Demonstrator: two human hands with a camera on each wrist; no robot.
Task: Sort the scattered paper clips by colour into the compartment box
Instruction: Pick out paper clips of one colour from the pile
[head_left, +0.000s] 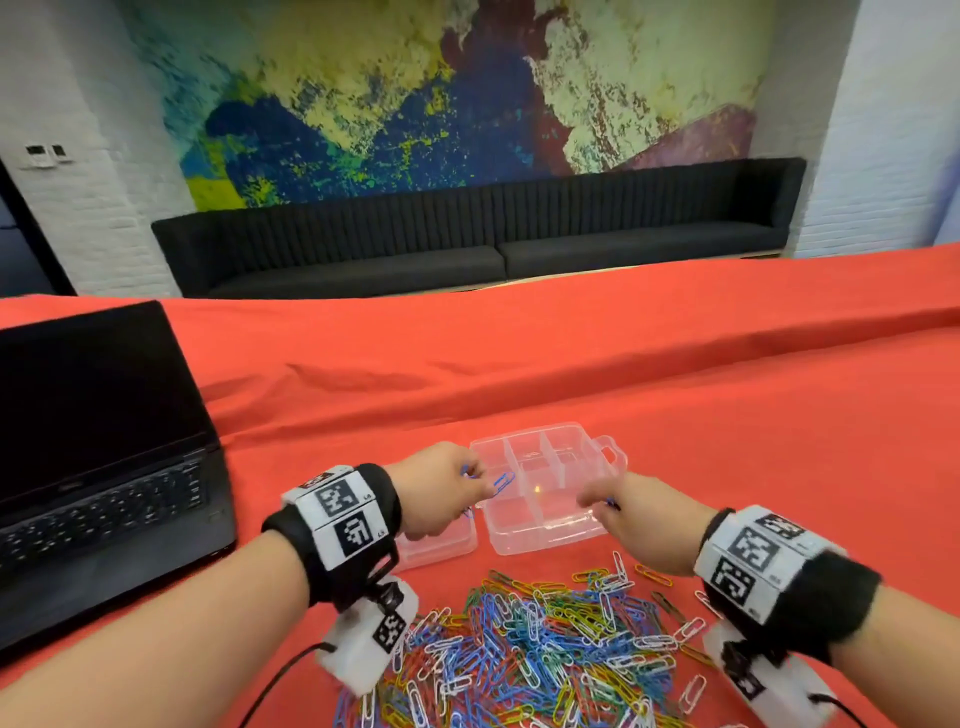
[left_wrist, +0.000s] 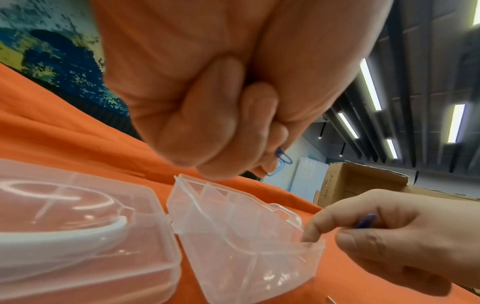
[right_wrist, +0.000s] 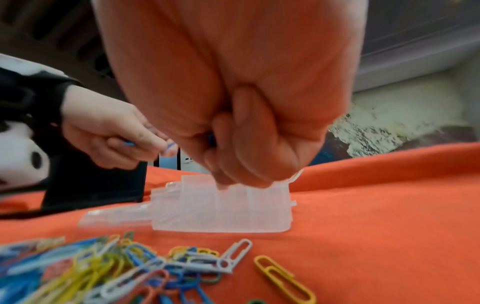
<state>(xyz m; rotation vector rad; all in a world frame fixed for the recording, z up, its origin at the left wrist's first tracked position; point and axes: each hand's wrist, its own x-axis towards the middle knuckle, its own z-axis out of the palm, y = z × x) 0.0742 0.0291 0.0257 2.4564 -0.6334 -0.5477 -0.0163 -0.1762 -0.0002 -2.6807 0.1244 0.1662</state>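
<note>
A clear plastic compartment box (head_left: 545, 483) with thin dividers is set open on the bench (head_left: 727, 415), which is covered by a red-orange cloth; its transparent hinged lid (head_left: 441, 543) is laid flat at the box's 9 o'clock side. The scattered paper clips (head_left: 545, 649), in blue, white, yellow, green and red, are heaped at 6 o'clock of the box, close to the person. A single yellow paper clip (right_wrist: 284, 277) is seen apart from the heap's 3 o'clock edge in the right wrist view.

The left hand (head_left: 441, 488) is held over the box's 9 o'clock rim, its fingers (left_wrist: 262, 123) clenched around several blue paper clips (left_wrist: 281, 157), and one loose blue paper clip (head_left: 503, 483) is seen just past the fingertips over the near-left compartments; whether it is touched cannot be told. The right hand (head_left: 644, 519) is held at the box's 4 o'clock corner, its fingers (right_wrist: 249, 131) curled round a blue clip (left_wrist: 366, 220), with one fingertip touching the near rim.

An open black laptop (head_left: 98, 441) stands at 9 o'clock of the hands, well apart from the box. A long black sofa (head_left: 467, 234) and a multicoloured wall painting (head_left: 441, 88) are seen at 12 o'clock beyond the bench, and a brown cardboard carton (left_wrist: 363, 185) is visible in the left wrist view.
</note>
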